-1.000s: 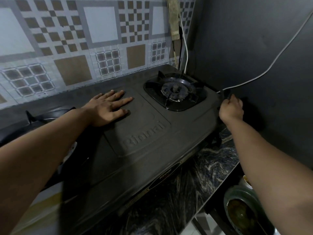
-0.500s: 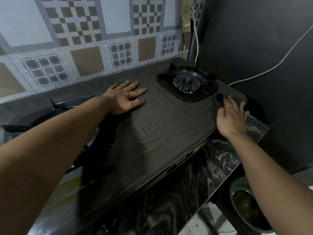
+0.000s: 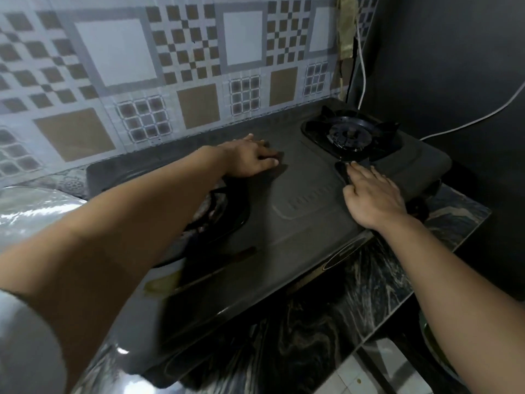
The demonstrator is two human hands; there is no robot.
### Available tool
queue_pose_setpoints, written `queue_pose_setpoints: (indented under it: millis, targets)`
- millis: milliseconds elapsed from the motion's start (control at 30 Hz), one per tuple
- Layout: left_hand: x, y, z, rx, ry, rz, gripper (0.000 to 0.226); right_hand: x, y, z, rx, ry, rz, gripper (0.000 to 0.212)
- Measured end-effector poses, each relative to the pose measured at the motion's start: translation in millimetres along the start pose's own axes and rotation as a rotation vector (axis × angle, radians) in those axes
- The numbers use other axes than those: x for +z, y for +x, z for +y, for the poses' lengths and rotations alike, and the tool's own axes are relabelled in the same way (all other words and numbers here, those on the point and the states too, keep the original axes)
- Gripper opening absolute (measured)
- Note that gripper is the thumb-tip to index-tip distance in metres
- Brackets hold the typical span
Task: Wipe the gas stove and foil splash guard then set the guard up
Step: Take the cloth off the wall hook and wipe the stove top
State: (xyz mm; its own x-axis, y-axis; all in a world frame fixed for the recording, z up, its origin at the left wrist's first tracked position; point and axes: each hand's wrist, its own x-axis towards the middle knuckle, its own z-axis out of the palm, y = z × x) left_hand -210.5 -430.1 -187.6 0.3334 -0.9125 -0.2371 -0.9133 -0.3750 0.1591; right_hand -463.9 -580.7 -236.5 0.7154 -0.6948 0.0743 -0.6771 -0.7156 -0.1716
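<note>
The dark two-burner gas stove (image 3: 284, 251) sits on a marbled counter. My left hand (image 3: 247, 160) lies flat, palm down, on the stove's top near the back middle and holds nothing. In front of the right burner (image 3: 350, 135), my right hand (image 3: 372, 197) presses a small dark cloth (image 3: 341, 173) onto the stove top; only the cloth's edge shows past my fingertips. Shiny crinkled foil (image 3: 31, 211), likely the splash guard, lies at the far left edge, beside the stove. My left forearm hides much of the left burner (image 3: 224, 211).
A patterned tile wall (image 3: 170, 66) runs behind the stove and a dark wall (image 3: 454, 81) stands to the right, with a white cable (image 3: 468, 123) across it. The black marbled counter (image 3: 369, 294) ends at the right. A round vessel (image 3: 434, 351) sits below the counter edge.
My right hand has come from the stove's right edge onto the top, sliding left in front of the right burner with the dark cloth. My left hand stays flat on the stove.
</note>
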Motion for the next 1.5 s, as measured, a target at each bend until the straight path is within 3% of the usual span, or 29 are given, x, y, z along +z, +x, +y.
queue_pose_setpoints:
  millis: [133, 467, 533, 633, 833, 1233, 1500]
  targets:
    - [6.3, -67.4, -29.0, 0.014, -0.200, 0.207, 0.057, -1.9, 0.0, -1.2, 0.002, -0.010, -0.024, 0.057]
    - [75.0, -239.1, -65.4, -0.297, -0.643, 0.713, 0.050, -5.3, 0.4, -3.7, 0.003, -0.011, -0.044, 0.058]
    - [88.4, -253.3, -62.3, -0.339, -0.662, 0.699, 0.057, -6.4, 0.2, -3.9, -0.003, -0.011, -0.056, 0.058]
    - [102.0, -259.9, -60.7, -0.351, -0.549, 0.514, 0.061, -8.2, -1.5, -4.9, -0.015, -0.010, -0.071, 0.058]
    - [100.8, -259.1, -60.5, -0.377, -0.453, 0.381, 0.049, -9.9, -9.5, -8.7, -0.033, 0.003, -0.097, 0.059]
    - [107.6, -260.9, -65.3, -0.355, -0.385, 0.408, 0.062, 1.7, -45.3, -21.8, -0.098, 0.061, -0.026, 0.063]
    - [114.2, -259.0, -69.3, -0.291, -0.382, 0.460, 0.054, 11.3, -91.2, -69.3, -0.198, 0.073, 0.036, 0.055]
